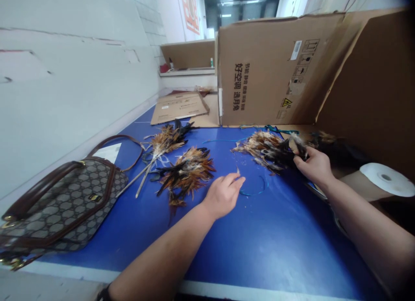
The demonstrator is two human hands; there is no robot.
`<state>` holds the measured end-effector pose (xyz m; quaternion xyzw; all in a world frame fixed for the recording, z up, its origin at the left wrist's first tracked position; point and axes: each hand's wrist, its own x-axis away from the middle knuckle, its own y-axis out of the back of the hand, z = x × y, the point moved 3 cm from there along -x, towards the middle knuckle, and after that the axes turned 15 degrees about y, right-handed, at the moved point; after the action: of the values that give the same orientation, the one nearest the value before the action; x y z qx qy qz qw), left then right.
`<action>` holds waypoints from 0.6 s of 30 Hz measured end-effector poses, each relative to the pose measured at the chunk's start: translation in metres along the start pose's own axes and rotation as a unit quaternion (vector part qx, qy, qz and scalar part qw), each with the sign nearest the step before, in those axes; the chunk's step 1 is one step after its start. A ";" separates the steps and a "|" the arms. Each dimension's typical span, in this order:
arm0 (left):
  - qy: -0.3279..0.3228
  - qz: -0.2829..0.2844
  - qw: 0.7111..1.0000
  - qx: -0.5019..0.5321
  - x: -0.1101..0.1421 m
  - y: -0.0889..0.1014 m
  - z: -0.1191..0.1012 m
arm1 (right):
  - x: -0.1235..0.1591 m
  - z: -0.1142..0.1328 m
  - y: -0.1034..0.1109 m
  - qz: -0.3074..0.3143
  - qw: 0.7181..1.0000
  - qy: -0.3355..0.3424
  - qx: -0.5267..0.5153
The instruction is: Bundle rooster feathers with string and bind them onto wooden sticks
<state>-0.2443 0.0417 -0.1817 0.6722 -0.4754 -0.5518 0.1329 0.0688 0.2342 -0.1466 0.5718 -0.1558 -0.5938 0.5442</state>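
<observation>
My left hand point(224, 194) is over the middle of the blue table, its thumb and fingers pinched together. From the pinch rises a thin, pale brown tip that looks like a small feather point(237, 170). At the right, my right hand point(314, 165) grips a dark feather with white fluff point(298, 145), at the edge of a loose pile of brown, cream and black feathers point(264, 147). A round bunch of brown and black feathers point(189, 167) lies left of my left hand. Behind it rests another feather bunch point(167, 139) beside pale sticks point(142, 178).
A patterned handbag point(71, 201) lies on the left of the blue table point(253, 249). A large cardboard box point(269, 76) stands at the back right, with a white-ended roll point(387, 179) near my right forearm. Thin blue string point(256, 193) and flat cardboard point(180, 107) lie on the table.
</observation>
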 end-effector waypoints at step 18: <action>0.049 0.012 0.995 0.085 0.000 -0.002 0.003 | -0.010 0.020 0.015 -0.043 0.995 0.063 -0.069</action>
<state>-0.2457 0.0438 -0.1845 0.7015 -0.5215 -0.4744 0.1043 0.0565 0.2286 -0.1238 0.5751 -0.0552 -0.5893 0.5648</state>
